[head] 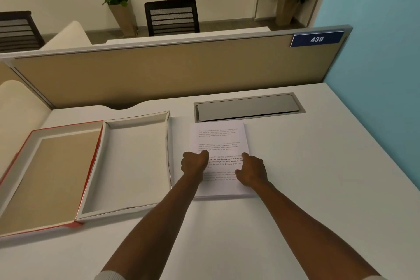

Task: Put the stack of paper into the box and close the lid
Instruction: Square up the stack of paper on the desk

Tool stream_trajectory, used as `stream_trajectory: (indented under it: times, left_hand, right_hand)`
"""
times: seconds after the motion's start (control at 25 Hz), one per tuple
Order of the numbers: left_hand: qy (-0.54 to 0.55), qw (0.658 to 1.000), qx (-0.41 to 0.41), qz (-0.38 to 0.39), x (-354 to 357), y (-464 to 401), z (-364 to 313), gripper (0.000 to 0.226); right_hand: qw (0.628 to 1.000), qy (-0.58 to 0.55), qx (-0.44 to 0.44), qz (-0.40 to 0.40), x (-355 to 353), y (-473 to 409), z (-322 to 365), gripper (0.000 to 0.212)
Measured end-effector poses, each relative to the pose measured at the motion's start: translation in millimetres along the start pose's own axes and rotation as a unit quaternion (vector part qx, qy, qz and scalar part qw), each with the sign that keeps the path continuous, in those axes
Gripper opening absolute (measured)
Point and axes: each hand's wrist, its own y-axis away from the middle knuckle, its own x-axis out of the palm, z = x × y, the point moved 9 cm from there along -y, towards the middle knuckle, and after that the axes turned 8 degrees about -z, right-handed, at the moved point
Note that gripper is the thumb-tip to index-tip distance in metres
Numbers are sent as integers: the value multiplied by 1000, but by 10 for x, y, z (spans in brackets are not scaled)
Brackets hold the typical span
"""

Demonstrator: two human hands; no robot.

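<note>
A stack of white printed paper (219, 141) lies flat on the white desk, right of the box. The shallow white box (134, 161) is open and holds nothing. Its lid (45, 179), red-edged with a brown inner face, lies folded out flat to the left. My left hand (194, 162) rests on the stack's left edge with fingers curled. My right hand (252, 169) rests on the stack's right side, fingers bent over the sheet. Whether either hand grips the paper or merely touches it is unclear.
A grey cable hatch (248, 108) is set in the desk just behind the paper. A tan partition (170, 68) with a blue "438" sign (316, 39) closes off the far edge. A blue wall (375, 52) stands on the right.
</note>
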Motion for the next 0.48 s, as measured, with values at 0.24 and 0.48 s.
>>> stream_trajectory:
  times: [0.24, 0.48]
  left_hand:
    - [13, 998, -44, 40, 42, -141, 62, 40]
    - [-95, 994, -29, 36, 131, -215, 19, 69]
  right_hand:
    - [1000, -9, -7, -9, -10, -13, -29, 66]
    - [1000, -15, -10, -12, -15, -29, -47, 69]
